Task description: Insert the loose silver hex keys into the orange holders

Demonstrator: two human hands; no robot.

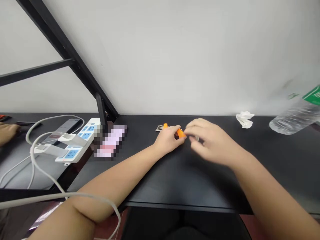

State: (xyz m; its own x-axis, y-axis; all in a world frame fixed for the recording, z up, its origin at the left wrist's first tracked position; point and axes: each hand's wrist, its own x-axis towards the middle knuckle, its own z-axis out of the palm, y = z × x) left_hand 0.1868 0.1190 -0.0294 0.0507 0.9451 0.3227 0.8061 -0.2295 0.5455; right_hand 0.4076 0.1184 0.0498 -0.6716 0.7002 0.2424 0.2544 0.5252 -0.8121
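Observation:
An orange tool (181, 133) with thin metal rods, which looks like a folding hex key set, is low over the black desk. My left hand (168, 138) is closed around it. Several silver rods (159, 128) and another orange part (165, 125) show just beyond that hand's knuckles; the hand hides how they join. My right hand (208, 140) is bent, its fingertips at the right end of the orange tool and smeared by motion. A small silver piece (197, 138) shows between its thumb and fingers; whether it is gripped is unclear.
A crumpled white tissue (245, 119) and a clear plastic bottle (295, 116) are at the right. Leftward lie a blurred-out phone-like object (111, 141), a power strip (83, 140) with chargers, and a phone (66, 129). A white cable (82, 194) crosses my left arm. Another person's hand (8, 133) is far left.

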